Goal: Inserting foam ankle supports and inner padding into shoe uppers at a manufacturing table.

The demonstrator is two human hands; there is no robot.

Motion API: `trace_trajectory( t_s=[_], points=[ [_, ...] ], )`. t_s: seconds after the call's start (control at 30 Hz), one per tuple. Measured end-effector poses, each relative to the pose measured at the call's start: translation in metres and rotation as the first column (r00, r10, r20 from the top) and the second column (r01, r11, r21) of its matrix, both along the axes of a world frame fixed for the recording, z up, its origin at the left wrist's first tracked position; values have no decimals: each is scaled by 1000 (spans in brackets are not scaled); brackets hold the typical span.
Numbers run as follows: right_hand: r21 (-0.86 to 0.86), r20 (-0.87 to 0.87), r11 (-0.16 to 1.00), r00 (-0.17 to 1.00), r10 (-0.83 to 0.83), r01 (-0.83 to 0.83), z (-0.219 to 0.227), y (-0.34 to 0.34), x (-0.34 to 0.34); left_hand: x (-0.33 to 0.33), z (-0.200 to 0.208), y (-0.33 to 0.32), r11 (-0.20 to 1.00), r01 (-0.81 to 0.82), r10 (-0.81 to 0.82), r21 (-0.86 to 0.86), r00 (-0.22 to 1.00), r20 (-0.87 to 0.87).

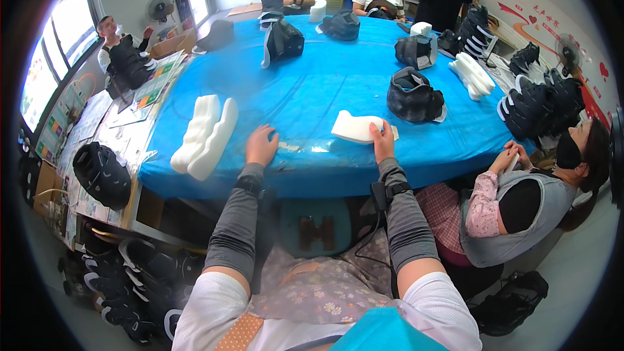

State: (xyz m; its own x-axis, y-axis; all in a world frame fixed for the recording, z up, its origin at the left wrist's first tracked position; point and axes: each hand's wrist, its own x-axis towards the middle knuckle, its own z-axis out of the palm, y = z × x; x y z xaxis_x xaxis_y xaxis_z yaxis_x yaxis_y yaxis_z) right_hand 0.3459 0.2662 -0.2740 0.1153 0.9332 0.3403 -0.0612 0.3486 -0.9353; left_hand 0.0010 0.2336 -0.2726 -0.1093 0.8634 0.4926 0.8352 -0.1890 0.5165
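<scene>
My right hand (384, 142) is closed on the right end of a white foam pad (351, 126), its fingers over the top. The pad lies on the blue-covered table (302, 101) near the front edge. My left hand (261, 145) rests on the cover to the left of that pad, palm down, fingers loosely bent and apart, holding nothing. To its left lies a group of long, wavy white foam pads (203, 135). Beyond my right hand stands a black padded cuff-shaped piece (415, 96) with a white lower edge.
More black padded pieces (284, 40) and white foam pads (472, 76) lie farther back. Black pieces are stacked at the right (545, 105). A seated co-worker (513, 211) is close on my right; other people are around the far side. A paper-covered side table (84, 136) stands left.
</scene>
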Motion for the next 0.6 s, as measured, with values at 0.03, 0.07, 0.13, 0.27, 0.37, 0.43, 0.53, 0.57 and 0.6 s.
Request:
trace_trajectory(
  t_s=[0.03, 0.07, 0.13, 0.27, 0.37, 0.43, 0.53, 0.57, 0.6],
  points=[
    [6, -11, 1000, 1000, -4, 4, -1, 1, 1, 1, 1, 1, 1000, 9, -9, 5, 1000, -1],
    [13, -21, 1000, 1000, -7, 8, -2, 2, 2, 3, 2, 1, 1000, 11, -11, 5, 1000, 0],
    [7, -19, 1000, 1000, -4, 4, -2, 1, -2, 0, -1, -1, 999, 0, 0, 32, 1000, 17],
    [11, -27, 1000, 1000, -2, 3, -4, 3, -1, -1, -2, 1, 999, 3, -4, 38, 1000, 18],
    [11, -2, 1000, 1000, -6, 6, -2, 1, -2, -1, -2, 0, 1000, -6, 6, 23, 1000, 18],
    [13, -3, 1000, 1000, -4, 4, -1, 0, -1, 1, -2, 1, 1000, 8, -9, 29, 999, 35],
    [4, -3, 1000, 1000, -1, 1, 1, -1, -2, 0, -2, 1, 999, 14, -15, 34, 999, 38],
    [-7, -2, 1000, 1000, -3, 3, 1, -2, -3, -1, -2, 0, 999, 13, -15, 33, 999, 38],
    [-8, -3, 1000, 1000, -4, 4, 1, -2, -2, 0, -1, 0, 999, 13, -14, 29, 999, 41]
  ],
)
